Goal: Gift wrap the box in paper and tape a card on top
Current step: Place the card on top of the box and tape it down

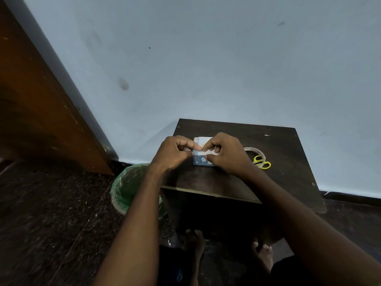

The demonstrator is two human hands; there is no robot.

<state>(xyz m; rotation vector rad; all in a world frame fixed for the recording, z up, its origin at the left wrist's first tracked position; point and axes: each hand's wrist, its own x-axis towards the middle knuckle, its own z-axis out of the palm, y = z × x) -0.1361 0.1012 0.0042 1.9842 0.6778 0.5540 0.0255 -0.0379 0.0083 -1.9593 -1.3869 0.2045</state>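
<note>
A small box wrapped in blue patterned paper (201, 161) lies on the dark wooden table (278, 178). A pale card (203, 140) shows at its far side, partly hidden by my hands. My left hand (175, 152) and my right hand (224, 154) meet over the box with curled fingers. Both pinch at the same spot on the top of the wrapped box; whether they hold a strip of tape there I cannot tell. The roll of clear tape (252, 151) lies just right of my right hand.
Yellow-handled scissors (261, 162) lie beside the tape roll. A bin with a green liner (132, 188) stands on the floor left of the table. A wooden door (41, 100) is at far left, the wall right behind the table. My bare feet (261, 254) are below.
</note>
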